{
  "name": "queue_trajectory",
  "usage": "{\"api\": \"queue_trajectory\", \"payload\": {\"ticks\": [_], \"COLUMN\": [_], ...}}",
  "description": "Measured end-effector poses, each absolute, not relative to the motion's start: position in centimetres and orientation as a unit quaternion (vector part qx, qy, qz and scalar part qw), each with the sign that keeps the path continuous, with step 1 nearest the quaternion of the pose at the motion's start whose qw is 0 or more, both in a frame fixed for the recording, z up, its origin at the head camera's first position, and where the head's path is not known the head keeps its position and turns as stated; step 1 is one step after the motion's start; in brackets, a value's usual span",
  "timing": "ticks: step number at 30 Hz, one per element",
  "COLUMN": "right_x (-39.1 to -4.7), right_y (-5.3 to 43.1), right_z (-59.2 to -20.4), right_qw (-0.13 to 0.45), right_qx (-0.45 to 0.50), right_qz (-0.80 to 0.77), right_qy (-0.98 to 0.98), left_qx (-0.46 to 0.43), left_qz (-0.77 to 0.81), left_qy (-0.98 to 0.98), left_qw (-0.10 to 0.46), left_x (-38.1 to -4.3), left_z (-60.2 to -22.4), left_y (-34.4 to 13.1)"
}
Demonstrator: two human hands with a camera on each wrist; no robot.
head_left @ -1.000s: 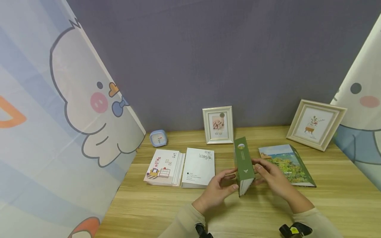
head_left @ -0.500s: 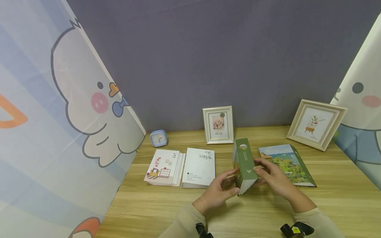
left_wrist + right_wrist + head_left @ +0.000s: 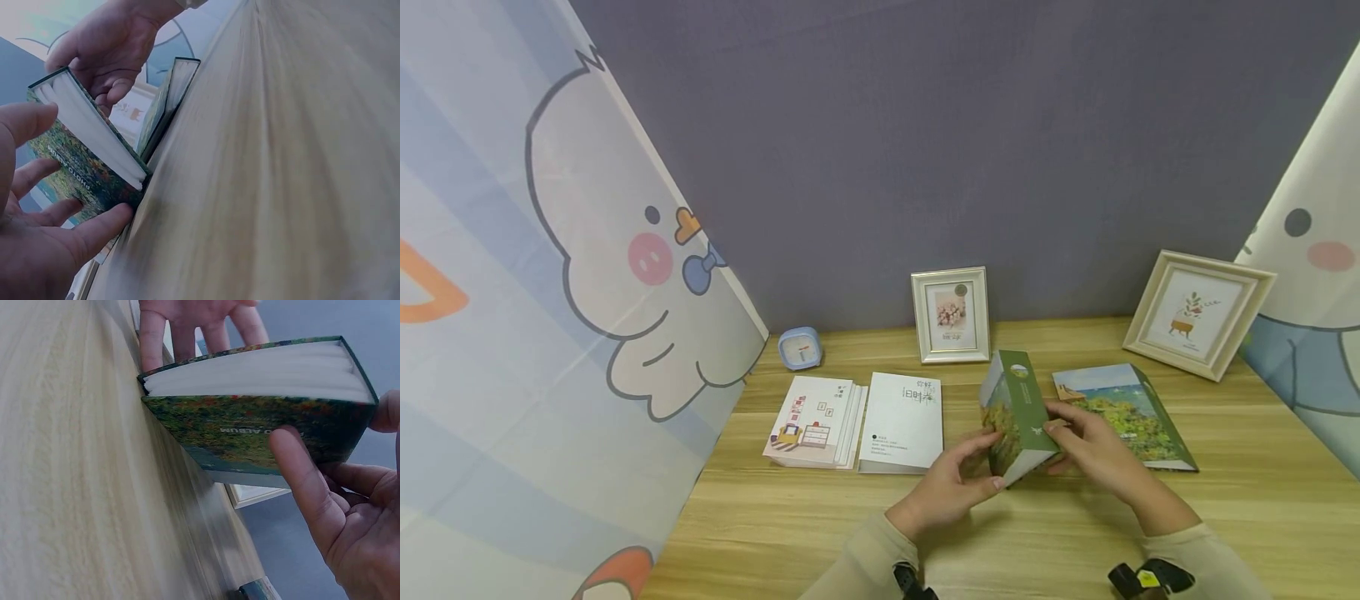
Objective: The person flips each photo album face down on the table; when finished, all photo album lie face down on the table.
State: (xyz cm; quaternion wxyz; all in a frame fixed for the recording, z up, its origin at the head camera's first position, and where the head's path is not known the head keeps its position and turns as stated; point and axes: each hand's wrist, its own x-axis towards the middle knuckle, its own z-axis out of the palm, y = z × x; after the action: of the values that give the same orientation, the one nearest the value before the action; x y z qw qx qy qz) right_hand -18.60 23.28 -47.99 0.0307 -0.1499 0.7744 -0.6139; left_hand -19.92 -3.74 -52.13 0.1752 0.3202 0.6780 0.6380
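A thick photo album (image 3: 1021, 417) with a green spine and a landscape cover stands tilted on the table, spine up, leaning to the right. My left hand (image 3: 951, 487) touches its left cover; in the left wrist view the fingers (image 3: 103, 228) of that hand lie spread and fairly straight against the cover. On the other side, my right hand (image 3: 1097, 458) pinches the album near the spine; the right wrist view shows one finger (image 3: 300, 465) along the cover. Just right of it lies a second photo album (image 3: 1123, 412) with a similar cover, partly behind the right hand.
White books (image 3: 812, 421) lie on the wooden table (image 3: 760, 525) at left, beside another white book (image 3: 901, 421). Behind them stand a blue clock (image 3: 800, 348) and a small picture frame (image 3: 951, 317). A larger frame (image 3: 1199, 315) leans at the back right.
The photo album has tilted further, its spine swinging right so that more of its left cover shows. Both hands stay on it; the right hand has shifted slightly right.
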Motion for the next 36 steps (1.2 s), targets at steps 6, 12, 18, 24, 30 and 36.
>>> {"api": "queue_trajectory", "payload": {"ticks": [6,12,18,24,30,36], "right_x": [-18.6,-18.7,-19.0,-19.0,-19.1,-19.3], "right_y": [23.5,24.0,24.6,24.7,24.7,24.8], "right_z": [-47.9,-48.1,-48.4,-48.3,-48.3,-48.8], "right_qw": [0.023,-0.003,-0.050,-0.068,-0.064,-0.059], "right_qx": [-0.103,-0.089,-0.094,-0.094,-0.093,-0.087], "right_qz": [-0.604,-0.575,-0.500,-0.441,-0.423,-0.386], "right_qy": [0.790,0.813,0.859,0.890,0.899,0.917], "left_qx": [0.317,0.344,0.362,0.352,0.344,0.338], "left_qz": [0.617,0.543,0.487,0.428,0.418,0.396], "left_qy": [0.703,0.753,0.784,0.824,0.833,0.848], "left_qw": [0.161,0.141,0.131,0.115,0.111,0.101], "left_x": [-19.7,-19.6,-19.8,-20.0,-20.2,-20.1], "left_z": [-52.1,-52.0,-51.9,-51.9,-51.9,-51.8], "left_y": [-3.7,-3.7,-4.0,-4.3,-4.3,-4.2]}}
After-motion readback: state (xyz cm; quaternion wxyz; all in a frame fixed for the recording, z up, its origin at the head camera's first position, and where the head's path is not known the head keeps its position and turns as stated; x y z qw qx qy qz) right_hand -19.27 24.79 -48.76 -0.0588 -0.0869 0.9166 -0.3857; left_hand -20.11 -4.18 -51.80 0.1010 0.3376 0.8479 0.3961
